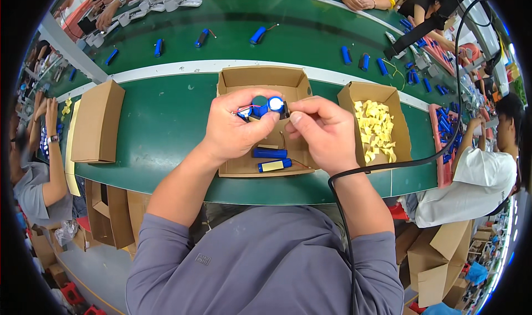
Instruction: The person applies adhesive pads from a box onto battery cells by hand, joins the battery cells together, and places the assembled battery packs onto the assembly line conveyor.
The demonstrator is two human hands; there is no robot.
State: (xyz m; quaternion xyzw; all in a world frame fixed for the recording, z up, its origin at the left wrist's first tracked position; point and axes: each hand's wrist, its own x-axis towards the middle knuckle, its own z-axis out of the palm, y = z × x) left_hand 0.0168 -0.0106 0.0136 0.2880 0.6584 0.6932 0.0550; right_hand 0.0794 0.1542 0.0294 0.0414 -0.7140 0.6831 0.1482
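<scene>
Blue batteries (260, 111) are held over the shallow box (266, 78), some with round ends upward, seemingly to keep them within easy reach of the other fingers. The person's left hand (237, 125) is curled firmly around them. The right hand (326, 131) is nearly closed, thumb and forefinger beside the nearest white end; whether they pinch anything cannot be told. Two more batteries (270, 153) lie inside the shallow box, one bearing a blank-looking yellow strip (272, 166). Right of that box, a carton (404, 135) keeps loose yellow pieces (374, 127) together, probably for handy picking. Left of it stands a plain brown box (100, 124). Nearer the wearer than the shallow box, the grey shirt (266, 259) carries a small mark (203, 259).
</scene>
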